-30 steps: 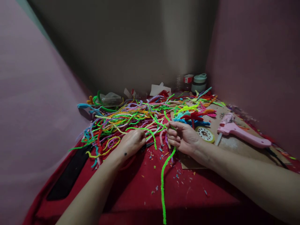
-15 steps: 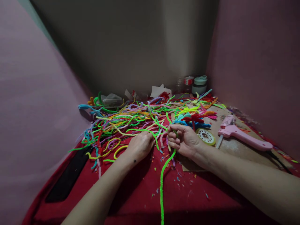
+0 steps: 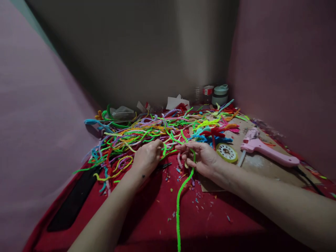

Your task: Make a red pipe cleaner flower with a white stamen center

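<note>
A long bright green pipe cleaner (image 3: 179, 203) runs from the table's near edge up through my right hand (image 3: 201, 158). The fingers of that hand are loosely curled, and the stem passes across them. To the left, my left hand (image 3: 148, 154) is closed with its knuckles up. A bent green pipe cleaner end (image 3: 165, 150) comes out at its fingertips; whether it is part of the same stem I cannot tell. A thin dark tip (image 3: 165, 165) shows on the cloth beside this hand, the rest of it hidden. Behind both hands spreads a tangled heap of coloured pipe cleaners (image 3: 141, 129).
On the right, a pink glue gun (image 3: 273, 150) and a yellow-rimmed spool (image 3: 227, 153) lie on a cardboard sheet (image 3: 258, 168). A black strip (image 3: 72, 203) lies at left on the red cloth (image 3: 204, 224). Jars (image 3: 219, 94) stand at the back, and coloured scraps litter the front.
My left hand has moved left and slightly up, uncovering the dark tip. The green end near it now bends toward its fingers. My right hand's fingers have loosened, and the view has shifted slightly.
</note>
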`<action>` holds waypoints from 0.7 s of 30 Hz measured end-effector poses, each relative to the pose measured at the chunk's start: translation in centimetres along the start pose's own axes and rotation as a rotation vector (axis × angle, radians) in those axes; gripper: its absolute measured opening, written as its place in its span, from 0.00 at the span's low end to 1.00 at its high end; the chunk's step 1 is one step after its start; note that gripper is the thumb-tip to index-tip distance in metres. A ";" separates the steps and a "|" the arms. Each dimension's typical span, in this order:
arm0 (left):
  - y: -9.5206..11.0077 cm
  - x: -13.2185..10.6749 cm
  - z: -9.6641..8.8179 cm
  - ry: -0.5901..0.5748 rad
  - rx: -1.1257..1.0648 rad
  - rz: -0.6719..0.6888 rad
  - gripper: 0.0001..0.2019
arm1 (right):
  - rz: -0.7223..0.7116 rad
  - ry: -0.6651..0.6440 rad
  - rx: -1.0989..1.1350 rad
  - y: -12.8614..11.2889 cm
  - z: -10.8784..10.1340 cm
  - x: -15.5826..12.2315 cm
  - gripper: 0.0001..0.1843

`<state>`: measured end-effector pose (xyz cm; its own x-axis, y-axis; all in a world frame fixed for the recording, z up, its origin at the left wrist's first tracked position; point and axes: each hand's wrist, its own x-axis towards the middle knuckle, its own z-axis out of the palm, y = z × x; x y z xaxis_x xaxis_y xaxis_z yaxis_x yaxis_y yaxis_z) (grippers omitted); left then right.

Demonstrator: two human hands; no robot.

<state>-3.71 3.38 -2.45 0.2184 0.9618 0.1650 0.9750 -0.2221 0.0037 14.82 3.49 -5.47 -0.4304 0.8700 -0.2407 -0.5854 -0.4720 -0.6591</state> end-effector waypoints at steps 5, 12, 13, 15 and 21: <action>-0.8 0.6 0.5 -0.043 -0.014 0.073 0.10 | -0.004 0.010 -0.024 0.3 -0.1 0.1 0.03; -1.1 -0.3 0.0 -0.188 -0.049 0.098 0.08 | 0.010 -0.002 -0.061 0.4 0.0 0.0 0.04; -1.1 -0.4 -0.1 -0.203 -0.055 0.090 0.08 | 0.007 0.004 -0.062 0.4 0.1 0.0 0.04; -1.3 -0.5 -0.2 -0.213 -0.082 0.075 0.08 | -0.003 0.006 -0.066 0.4 0.1 0.0 0.04; -1.6 0.2 -1.1 -0.072 -0.262 0.009 0.06 | -0.004 -0.005 -0.100 0.5 0.2 -0.1 0.05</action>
<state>-5.25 3.70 -1.33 0.2382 0.9665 0.0959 0.9315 -0.2553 0.2589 14.41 3.15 -5.65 -0.4322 0.8708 -0.2344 -0.5160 -0.4520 -0.7276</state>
